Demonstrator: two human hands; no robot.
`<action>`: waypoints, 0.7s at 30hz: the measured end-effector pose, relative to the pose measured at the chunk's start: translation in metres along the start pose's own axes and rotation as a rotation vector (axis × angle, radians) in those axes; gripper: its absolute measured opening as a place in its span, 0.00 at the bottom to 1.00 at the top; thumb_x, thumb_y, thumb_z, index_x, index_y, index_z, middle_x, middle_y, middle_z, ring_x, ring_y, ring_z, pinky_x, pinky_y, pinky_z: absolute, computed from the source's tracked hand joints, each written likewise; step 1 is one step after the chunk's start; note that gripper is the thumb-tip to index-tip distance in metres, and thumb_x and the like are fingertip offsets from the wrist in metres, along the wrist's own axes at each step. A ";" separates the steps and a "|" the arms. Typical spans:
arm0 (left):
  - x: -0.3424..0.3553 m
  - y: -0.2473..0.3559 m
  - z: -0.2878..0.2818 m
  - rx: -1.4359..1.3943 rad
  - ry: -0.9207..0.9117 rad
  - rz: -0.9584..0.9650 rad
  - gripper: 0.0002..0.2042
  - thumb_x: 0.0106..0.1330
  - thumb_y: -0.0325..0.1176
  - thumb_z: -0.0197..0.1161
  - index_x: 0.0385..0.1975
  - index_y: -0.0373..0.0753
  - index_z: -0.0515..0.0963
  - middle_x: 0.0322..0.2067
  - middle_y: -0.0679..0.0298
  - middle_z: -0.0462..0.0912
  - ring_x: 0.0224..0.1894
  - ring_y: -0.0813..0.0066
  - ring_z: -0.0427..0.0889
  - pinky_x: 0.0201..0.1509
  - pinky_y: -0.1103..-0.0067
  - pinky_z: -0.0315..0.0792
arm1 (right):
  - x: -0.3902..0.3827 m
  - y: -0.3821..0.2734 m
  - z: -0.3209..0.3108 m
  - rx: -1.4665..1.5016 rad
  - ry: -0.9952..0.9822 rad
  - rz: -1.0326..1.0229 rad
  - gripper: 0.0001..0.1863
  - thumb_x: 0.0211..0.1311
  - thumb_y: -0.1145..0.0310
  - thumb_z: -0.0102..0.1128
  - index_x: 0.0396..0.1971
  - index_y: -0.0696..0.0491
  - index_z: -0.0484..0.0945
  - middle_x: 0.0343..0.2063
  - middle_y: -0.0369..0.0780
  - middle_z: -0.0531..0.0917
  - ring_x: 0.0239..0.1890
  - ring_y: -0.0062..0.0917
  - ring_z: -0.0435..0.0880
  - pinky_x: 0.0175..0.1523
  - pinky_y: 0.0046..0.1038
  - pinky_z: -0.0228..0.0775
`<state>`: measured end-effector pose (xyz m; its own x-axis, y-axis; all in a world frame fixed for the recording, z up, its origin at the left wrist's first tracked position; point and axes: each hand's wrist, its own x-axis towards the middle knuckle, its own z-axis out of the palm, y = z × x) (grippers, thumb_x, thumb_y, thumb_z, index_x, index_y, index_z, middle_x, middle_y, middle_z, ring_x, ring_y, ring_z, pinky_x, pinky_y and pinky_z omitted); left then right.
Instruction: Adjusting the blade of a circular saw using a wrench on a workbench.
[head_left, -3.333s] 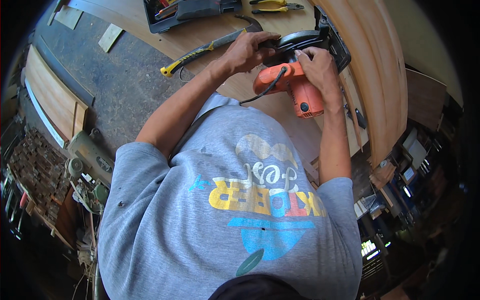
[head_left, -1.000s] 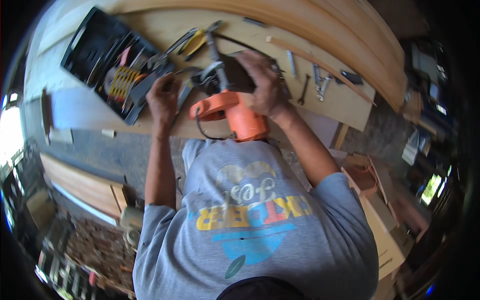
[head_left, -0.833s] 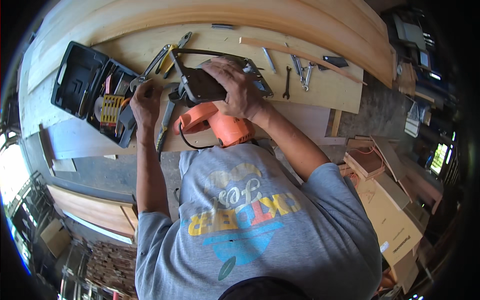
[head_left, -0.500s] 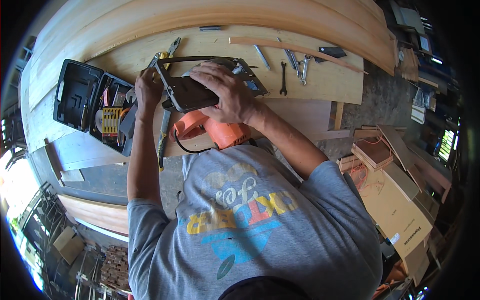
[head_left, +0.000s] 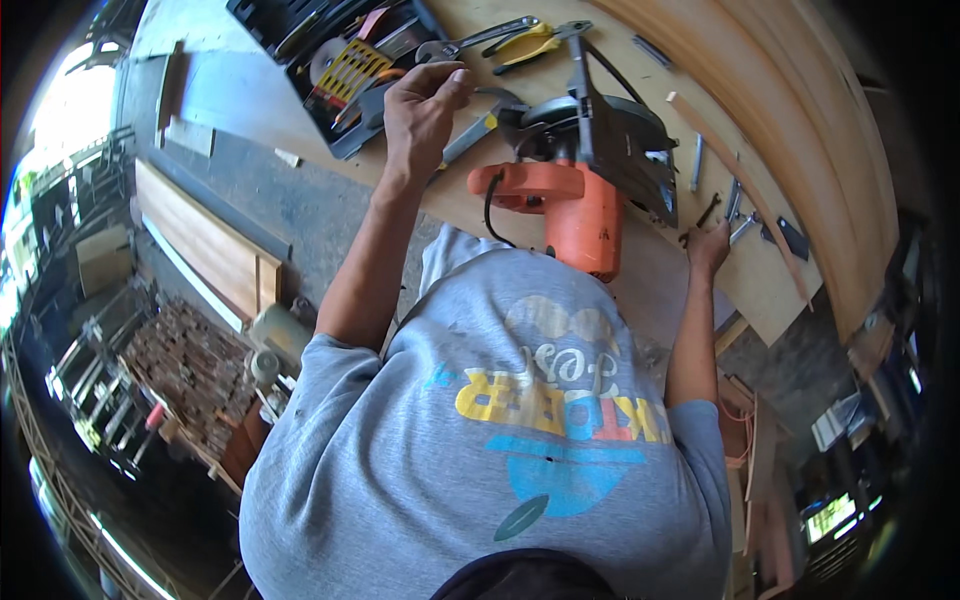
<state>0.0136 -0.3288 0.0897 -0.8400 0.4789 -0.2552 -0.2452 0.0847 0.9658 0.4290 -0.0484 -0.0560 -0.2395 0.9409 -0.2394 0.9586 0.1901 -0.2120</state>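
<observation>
An orange circular saw (head_left: pixel 585 225) rests on the workbench in front of me, its dark base plate (head_left: pixel 625 150) tipped up on edge and its round blade part-hidden behind. My left hand (head_left: pixel 428 105) is raised left of the saw, beside the open toolbox; its thumb is pressed to the curled fingers, and whatever they may hold is hidden. To the saw's right, my right hand (head_left: pixel 710 245) closes on the end of a dark open-ended wrench (head_left: pixel 707 210). Pliers (head_left: pixel 734 203) and a silver wrench (head_left: pixel 744 228) lie just beyond that hand.
The black toolbox (head_left: pixel 345 140) holds several tools and a yellow slotted case (head_left: pixel 350 72). Yellow-handled pliers (head_left: pixel 530 48) and an adjustable wrench (head_left: pixel 495 35) lie behind the saw. A thin wood strip (head_left: pixel 740 185) and long planks (head_left: pixel 790 120) border the far right.
Both hands have left the saw's base plate. My right hand has moved right to the dark wrench; my left is by the toolbox. The view has turned, and the saw now stands unheld.
</observation>
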 end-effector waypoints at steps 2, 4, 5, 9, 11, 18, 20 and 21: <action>-0.016 0.004 -0.008 0.017 0.014 -0.010 0.10 0.69 0.30 0.67 0.44 0.30 0.85 0.31 0.61 0.86 0.30 0.78 0.81 0.38 0.84 0.76 | 0.005 0.000 0.002 0.071 -0.044 0.128 0.21 0.55 0.70 0.63 0.49 0.61 0.76 0.31 0.46 0.86 0.31 0.36 0.87 0.38 0.35 0.78; -0.031 0.004 -0.010 0.028 0.016 -0.030 0.10 0.69 0.30 0.67 0.44 0.31 0.85 0.31 0.62 0.86 0.30 0.79 0.81 0.37 0.85 0.76 | 0.010 0.006 0.002 0.129 -0.084 0.271 0.23 0.53 0.69 0.65 0.49 0.62 0.75 0.31 0.47 0.85 0.31 0.40 0.87 0.38 0.37 0.78; -0.035 0.004 -0.012 0.024 0.035 -0.030 0.10 0.69 0.30 0.67 0.44 0.31 0.85 0.31 0.62 0.86 0.30 0.79 0.81 0.37 0.85 0.76 | 0.012 0.000 0.000 0.123 -0.090 0.253 0.23 0.53 0.69 0.65 0.49 0.62 0.75 0.31 0.47 0.85 0.31 0.40 0.87 0.38 0.37 0.78; -0.052 -0.001 -0.015 0.043 0.040 -0.032 0.09 0.69 0.29 0.68 0.43 0.32 0.85 0.31 0.64 0.86 0.29 0.82 0.78 0.34 0.86 0.72 | 0.013 -0.015 -0.006 0.044 -0.049 0.180 0.18 0.52 0.66 0.64 0.40 0.62 0.77 0.29 0.47 0.84 0.31 0.41 0.84 0.40 0.36 0.77; -0.058 -0.003 -0.015 0.045 0.046 -0.037 0.08 0.69 0.29 0.68 0.43 0.32 0.85 0.30 0.65 0.86 0.29 0.82 0.77 0.34 0.86 0.72 | 0.011 -0.017 -0.009 0.018 -0.041 0.158 0.17 0.52 0.66 0.64 0.37 0.62 0.77 0.29 0.47 0.84 0.31 0.41 0.83 0.41 0.36 0.77; -0.065 0.001 -0.011 0.092 -0.006 0.022 0.08 0.69 0.28 0.68 0.43 0.32 0.85 0.30 0.66 0.85 0.27 0.83 0.75 0.30 0.87 0.70 | 0.001 -0.006 -0.035 0.099 -0.209 0.102 0.10 0.58 0.70 0.58 0.33 0.62 0.81 0.30 0.43 0.83 0.29 0.35 0.81 0.39 0.32 0.75; -0.067 0.010 -0.009 0.070 -0.023 0.070 0.08 0.69 0.28 0.68 0.43 0.32 0.85 0.31 0.66 0.86 0.27 0.84 0.76 0.31 0.87 0.70 | -0.003 -0.009 -0.062 0.504 -0.213 0.143 0.08 0.60 0.73 0.59 0.37 0.61 0.80 0.31 0.42 0.82 0.30 0.30 0.79 0.39 0.29 0.74; -0.068 0.016 -0.007 0.060 -0.034 0.093 0.08 0.69 0.28 0.68 0.44 0.32 0.84 0.31 0.65 0.86 0.27 0.84 0.76 0.31 0.87 0.71 | -0.004 -0.012 -0.078 0.707 -0.211 0.167 0.08 0.60 0.75 0.59 0.39 0.60 0.80 0.32 0.42 0.81 0.31 0.27 0.79 0.39 0.27 0.73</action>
<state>0.0632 -0.3660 0.1217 -0.8406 0.5165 -0.1632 -0.1363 0.0899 0.9866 0.4306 -0.0329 0.0213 -0.1928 0.8541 -0.4830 0.6745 -0.2422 -0.6974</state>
